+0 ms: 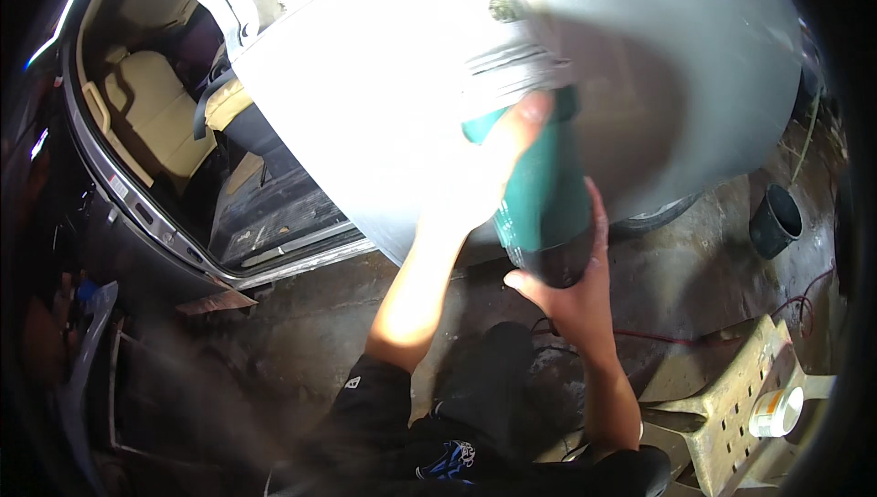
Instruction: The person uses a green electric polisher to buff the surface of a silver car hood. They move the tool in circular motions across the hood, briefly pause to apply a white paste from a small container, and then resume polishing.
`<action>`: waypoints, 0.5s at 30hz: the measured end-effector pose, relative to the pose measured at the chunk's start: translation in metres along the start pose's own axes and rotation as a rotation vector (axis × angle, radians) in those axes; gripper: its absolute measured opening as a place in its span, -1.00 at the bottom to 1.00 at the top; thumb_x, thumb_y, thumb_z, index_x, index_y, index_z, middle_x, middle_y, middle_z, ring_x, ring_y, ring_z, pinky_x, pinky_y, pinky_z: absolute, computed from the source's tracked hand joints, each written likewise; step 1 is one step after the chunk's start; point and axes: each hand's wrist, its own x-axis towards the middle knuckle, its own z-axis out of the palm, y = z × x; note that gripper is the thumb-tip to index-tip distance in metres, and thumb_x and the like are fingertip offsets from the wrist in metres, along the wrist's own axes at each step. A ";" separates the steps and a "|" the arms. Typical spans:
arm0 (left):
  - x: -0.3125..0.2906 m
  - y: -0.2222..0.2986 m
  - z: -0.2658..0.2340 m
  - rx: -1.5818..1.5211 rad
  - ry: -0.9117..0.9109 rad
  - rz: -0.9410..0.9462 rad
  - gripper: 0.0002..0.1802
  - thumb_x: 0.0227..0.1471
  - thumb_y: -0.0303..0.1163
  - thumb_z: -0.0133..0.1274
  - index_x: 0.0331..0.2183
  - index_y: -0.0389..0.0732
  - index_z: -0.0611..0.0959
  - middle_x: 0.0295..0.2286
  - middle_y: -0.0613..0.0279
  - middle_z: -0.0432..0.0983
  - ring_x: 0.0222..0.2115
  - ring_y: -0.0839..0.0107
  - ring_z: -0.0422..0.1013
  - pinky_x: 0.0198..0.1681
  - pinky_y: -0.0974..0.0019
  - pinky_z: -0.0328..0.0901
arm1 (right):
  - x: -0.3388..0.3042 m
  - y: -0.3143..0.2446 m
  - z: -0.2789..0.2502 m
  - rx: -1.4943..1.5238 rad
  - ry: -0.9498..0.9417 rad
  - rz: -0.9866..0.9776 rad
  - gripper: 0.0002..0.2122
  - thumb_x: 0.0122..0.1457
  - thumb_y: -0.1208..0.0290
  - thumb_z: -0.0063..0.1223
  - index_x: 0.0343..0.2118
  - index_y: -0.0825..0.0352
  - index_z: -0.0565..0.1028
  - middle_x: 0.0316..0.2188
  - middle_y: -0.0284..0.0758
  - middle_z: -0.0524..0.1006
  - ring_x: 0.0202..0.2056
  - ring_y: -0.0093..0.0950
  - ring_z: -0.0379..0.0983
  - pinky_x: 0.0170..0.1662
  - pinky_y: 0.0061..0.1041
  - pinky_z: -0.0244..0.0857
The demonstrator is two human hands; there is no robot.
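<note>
Both my hands are on a green power tool [548,182] with a silvery metal head and a dark rear end. My left hand [484,168], washed out by glare, closes round its upper body just below the head, thumb on top. Lower down, my right hand [580,291] grips the dark rear end from below. The tool is tilted, its head pointing away from me over a pale grey car panel [740,104]. Motion blur and glare hide its working face, so I cannot tell whether it touches the panel.
At left, the open car doorway shows a beige seat [151,109]. A black bucket [775,221] stands on the wet-looking floor at right. Nearer, a plastic stool [722,415] bears a white tub [776,412] lying on its side. A red cord [667,339] crosses the floor.
</note>
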 end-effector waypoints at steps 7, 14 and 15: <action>0.032 0.005 0.032 -0.343 0.084 0.070 -0.47 -0.04 -0.18 0.34 -0.08 -0.28 0.61 -0.23 0.03 0.60 -0.20 0.20 0.52 -0.08 0.14 0.40 | 0.010 0.000 -0.001 0.077 0.068 0.003 0.04 -0.15 0.64 0.41 0.38 0.26 -0.06 0.19 -0.18 0.30 0.15 -0.36 0.33 0.23 -0.33 0.23; -0.026 -0.046 -0.071 0.138 0.285 0.086 -0.60 0.11 -0.49 0.18 0.02 -0.18 0.61 -0.03 -0.14 0.45 -0.06 0.05 0.46 0.03 0.10 0.33 | 0.018 -0.010 0.043 -0.197 -0.232 -0.063 0.03 -0.15 0.55 0.44 0.38 0.19 -0.02 0.19 -0.19 0.38 0.10 -0.29 0.45 0.16 -0.35 0.33; -0.038 -0.070 -0.084 0.323 0.371 0.267 -0.58 0.14 -0.53 0.14 0.06 -0.13 0.59 0.07 -0.21 0.35 0.00 0.02 0.42 0.07 0.08 0.30 | 0.021 -0.013 0.048 -0.302 -0.283 -0.073 0.03 -0.15 0.51 0.45 0.38 0.18 -0.01 0.18 -0.19 0.40 0.07 -0.24 0.48 0.13 -0.34 0.36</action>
